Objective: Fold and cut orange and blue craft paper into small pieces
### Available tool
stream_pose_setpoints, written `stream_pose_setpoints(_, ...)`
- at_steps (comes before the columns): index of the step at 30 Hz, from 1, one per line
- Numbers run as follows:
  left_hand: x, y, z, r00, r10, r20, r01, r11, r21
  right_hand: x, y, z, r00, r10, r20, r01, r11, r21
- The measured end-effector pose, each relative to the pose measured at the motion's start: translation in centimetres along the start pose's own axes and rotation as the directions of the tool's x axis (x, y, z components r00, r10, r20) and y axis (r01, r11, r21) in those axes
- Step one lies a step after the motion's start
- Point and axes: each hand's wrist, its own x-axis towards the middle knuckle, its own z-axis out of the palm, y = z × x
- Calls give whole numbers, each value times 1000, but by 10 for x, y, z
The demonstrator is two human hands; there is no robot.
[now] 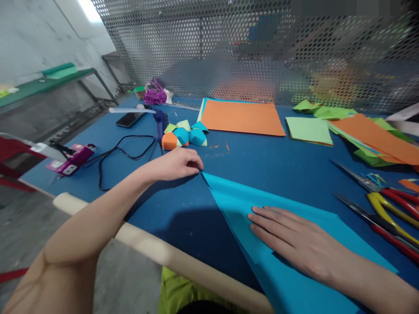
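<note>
A large sheet of blue paper (pixel 235 192), folded over into a pointed shape, lies on the blue table (pixel 183 200). At its far-left tip, my left hand (pixel 180 163) pinches the corner between thumb and fingers. My right hand (pixel 294 237) rests flat on the paper's middle with its fingers stretched out, gripping nothing. Just beyond my left hand sits a cluster of folded paper pieces (pixel 185 134) in orange, blue and pale green, beside a blue glue gun (pixel 160 122) with a white glue stick in it.
Orange sheets (pixel 244 117) and green square papers (pixel 308 130) lie at the back before a perforated metal panel (pixel 216 56). Scissors (pixel 369 216) are on the right. A phone (pixel 132 117), a cable (pixel 113 150) and a purple power strip (pixel 72 159) occupy the left. A cream tube (pixel 183 257) runs along the front edge.
</note>
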Motion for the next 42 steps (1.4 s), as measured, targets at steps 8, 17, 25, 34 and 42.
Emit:
stream_pose_setpoints(8,3,-2,11,995,90,-51,-88,995,43,-3,1,0,998,-37,59,37,999,7)
stream_pose_setpoints(17,5,-3,10,995,96,-41,-93,993,70,0,-3,-4,1000,-17,15,17,1000,10)
stream_pose_setpoints(25,7,-5,10,997,69,-24,-67,996,54,1,-5,-7,998,-7,55,5,999,35)
stream_pose_setpoints(34,9,-6,9,999,52,-10,-51,996,72,7,-3,-12,996,-37,76,37,999,2)
stream_pose_setpoints(42,13,-9,12,998,32,-51,-25,990,141,13,4,-14,995,-79,55,80,997,-11)
